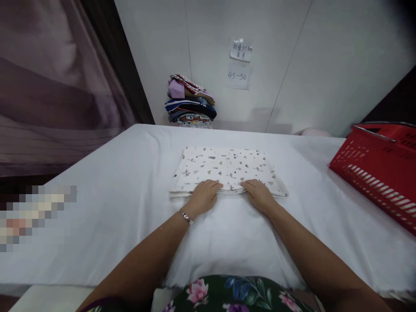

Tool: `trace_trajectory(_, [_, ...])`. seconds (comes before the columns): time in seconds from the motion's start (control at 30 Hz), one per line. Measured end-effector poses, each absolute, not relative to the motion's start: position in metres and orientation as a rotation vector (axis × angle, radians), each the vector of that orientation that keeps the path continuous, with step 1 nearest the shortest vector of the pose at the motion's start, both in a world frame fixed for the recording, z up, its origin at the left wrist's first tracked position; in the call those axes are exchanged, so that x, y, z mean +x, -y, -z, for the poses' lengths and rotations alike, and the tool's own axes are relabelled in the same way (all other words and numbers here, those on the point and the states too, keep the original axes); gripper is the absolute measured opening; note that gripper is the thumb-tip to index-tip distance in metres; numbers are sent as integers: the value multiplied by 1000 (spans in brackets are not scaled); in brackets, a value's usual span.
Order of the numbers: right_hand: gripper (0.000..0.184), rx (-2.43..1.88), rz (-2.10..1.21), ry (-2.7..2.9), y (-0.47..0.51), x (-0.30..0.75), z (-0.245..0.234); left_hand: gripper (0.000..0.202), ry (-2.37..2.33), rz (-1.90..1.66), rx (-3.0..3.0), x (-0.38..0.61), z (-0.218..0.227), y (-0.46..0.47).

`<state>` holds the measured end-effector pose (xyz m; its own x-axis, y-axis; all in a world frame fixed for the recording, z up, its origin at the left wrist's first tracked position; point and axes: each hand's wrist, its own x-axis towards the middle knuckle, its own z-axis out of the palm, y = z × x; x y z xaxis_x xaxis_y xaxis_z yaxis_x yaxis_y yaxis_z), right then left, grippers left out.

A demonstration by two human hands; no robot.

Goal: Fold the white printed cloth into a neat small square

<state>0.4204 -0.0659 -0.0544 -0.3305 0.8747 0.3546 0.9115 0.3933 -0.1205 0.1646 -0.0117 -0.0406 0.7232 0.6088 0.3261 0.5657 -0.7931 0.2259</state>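
Note:
A folded white cloth (224, 167) with small printed motifs lies flat on the table, its layered edge toward me. My left hand (204, 196), below a metal bracelet (186, 216), is on the near edge left of the middle. Its fingers lie together over the top layer and point inward. On the same edge, right of the middle, my right hand (259, 193) holds the cloth in much the same way. Between the two hands the stacked layers show. Both thumbs are mostly hidden at the fold.
A white cover (130, 182) drapes the table. A red plastic basket (383, 169) with a metal handle stands at the right. Behind the far edge rises a pile of folded fabrics (190, 102) against the wall. A mauve curtain (55, 86) hangs at the left, above a pixelated patch.

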Motion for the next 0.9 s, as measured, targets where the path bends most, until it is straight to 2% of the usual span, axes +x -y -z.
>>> trace_trajectory(0.2, [47,-1593,150,2292,69,419,56,45,-1000,-550,2851,170,39,17])
trace_trajectory(0.33, [53,-1714,275,2221,82,441,57,45,-1030,-511,2870,171,39,16])
trace_trajectory(0.57, [49,-1932,414,2024,120,512,62,52,-995,-551,2821,169,42,9])
trace_trajectory(0.63, [44,-1968,320,1906,127,524,62,53,-989,-558,2825,168,43,8])
trace_trajectory(0.77, [38,-2057,-171,1343,134,537,56,53,-985,-579,2824,168,43,8])
trace_trajectory(0.9, [28,-2094,-470,1065,131,536,47,53,-972,-590,2816,168,43,7])
